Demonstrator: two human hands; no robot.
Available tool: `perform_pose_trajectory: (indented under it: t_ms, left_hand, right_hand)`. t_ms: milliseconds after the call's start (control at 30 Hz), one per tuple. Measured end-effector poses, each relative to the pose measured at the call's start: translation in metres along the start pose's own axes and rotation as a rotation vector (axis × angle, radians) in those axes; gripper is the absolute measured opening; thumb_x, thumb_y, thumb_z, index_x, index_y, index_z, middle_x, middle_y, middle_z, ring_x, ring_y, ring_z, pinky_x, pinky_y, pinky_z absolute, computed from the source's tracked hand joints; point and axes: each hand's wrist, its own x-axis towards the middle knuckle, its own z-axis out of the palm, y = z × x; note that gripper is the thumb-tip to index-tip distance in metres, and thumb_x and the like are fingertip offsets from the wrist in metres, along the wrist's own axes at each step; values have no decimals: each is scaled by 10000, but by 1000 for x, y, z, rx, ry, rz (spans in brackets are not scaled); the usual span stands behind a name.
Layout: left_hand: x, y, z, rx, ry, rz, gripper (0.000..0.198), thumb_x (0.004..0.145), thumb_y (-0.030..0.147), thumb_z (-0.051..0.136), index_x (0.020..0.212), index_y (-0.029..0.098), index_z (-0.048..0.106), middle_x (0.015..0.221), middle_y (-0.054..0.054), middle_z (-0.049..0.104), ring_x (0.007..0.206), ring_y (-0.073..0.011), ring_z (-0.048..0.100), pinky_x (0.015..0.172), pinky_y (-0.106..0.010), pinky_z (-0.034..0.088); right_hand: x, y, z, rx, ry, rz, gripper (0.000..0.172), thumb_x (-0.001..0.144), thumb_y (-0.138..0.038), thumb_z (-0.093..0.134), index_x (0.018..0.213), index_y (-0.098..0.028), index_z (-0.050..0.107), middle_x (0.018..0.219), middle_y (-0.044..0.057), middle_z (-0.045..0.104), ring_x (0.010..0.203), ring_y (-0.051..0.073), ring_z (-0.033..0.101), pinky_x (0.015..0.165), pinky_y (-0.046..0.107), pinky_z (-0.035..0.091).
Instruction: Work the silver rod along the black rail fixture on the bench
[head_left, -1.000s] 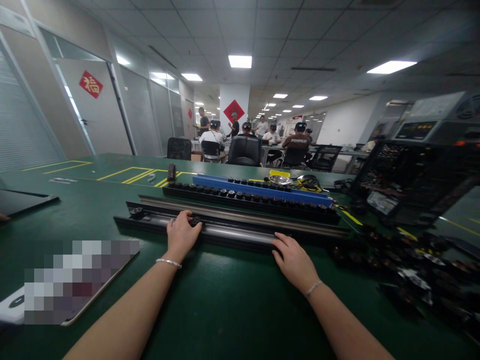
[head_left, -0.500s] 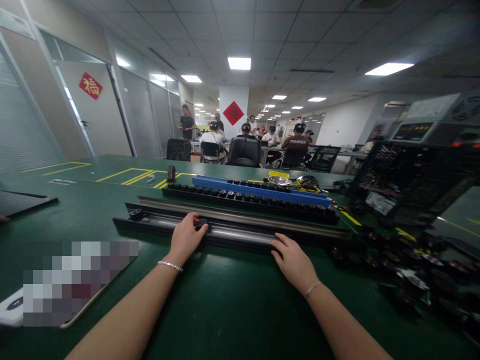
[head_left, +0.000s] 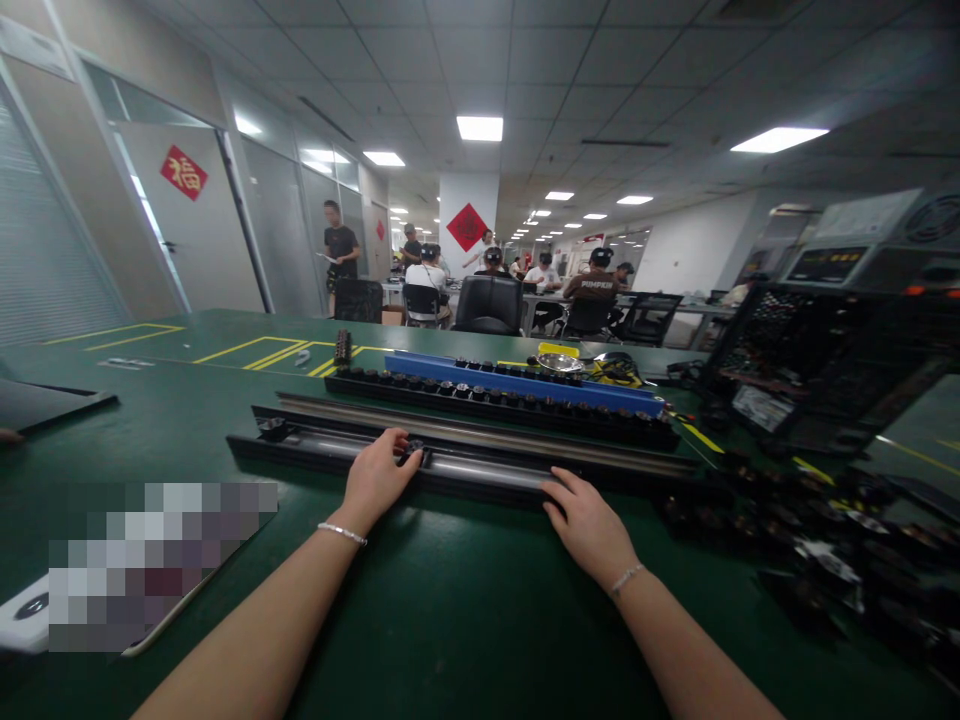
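Crowding the far side of the green bench top (head_left: 450,630), at 12 o'clock from the hands: a knob-studded black bar (head_left: 510,405), a blue strip (head_left: 525,378) just behind it, and a shiny metal bowl (head_left: 559,361) beyond. At 3 o'clock, a loose heap of small black parts (head_left: 810,545); above it at 2 o'clock, a dark perforated crate (head_left: 810,360). At 8 o'clock, a flat tablet (head_left: 150,565), its screen covered by pixel blocks.

Lying crosswise under both hands: a long black rail (head_left: 480,464). Left hand (head_left: 375,475) on the rail's left half, thumb and forefinger closed on a small black piece (head_left: 415,453) sitting in the rail's channel. Right hand (head_left: 589,522) at the rail's near edge toward 4 o'clock of the piece, fingers loose and extended, gripping nothing.

Blurred past telling apart: the single parts in the heap. Half covered by fingertips: the pinched piece, shape unclear. Cut off by the frame: the tablet's lower corner and both forearms.

Matte black on the rail's outside, a glossy grey channel along its length; dull green mat with yellow tape lines on the bench; thin bracelets on both wrists.
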Motion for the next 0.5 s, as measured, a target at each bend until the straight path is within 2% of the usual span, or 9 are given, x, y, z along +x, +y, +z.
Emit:
perform_pose_trajectory:
  t_ms: [500]
  left_hand:
    - [-2,2,-1,-15,-30,30,247,786,304,487,1020,228,515,941,-12,666,887,-194,613,809,-317,446]
  right_hand:
    - [0,0,0,-11,0,-12,276,835,-241,463,1049,-220,636,1249,102,535,1110,231,511,935,394,430]
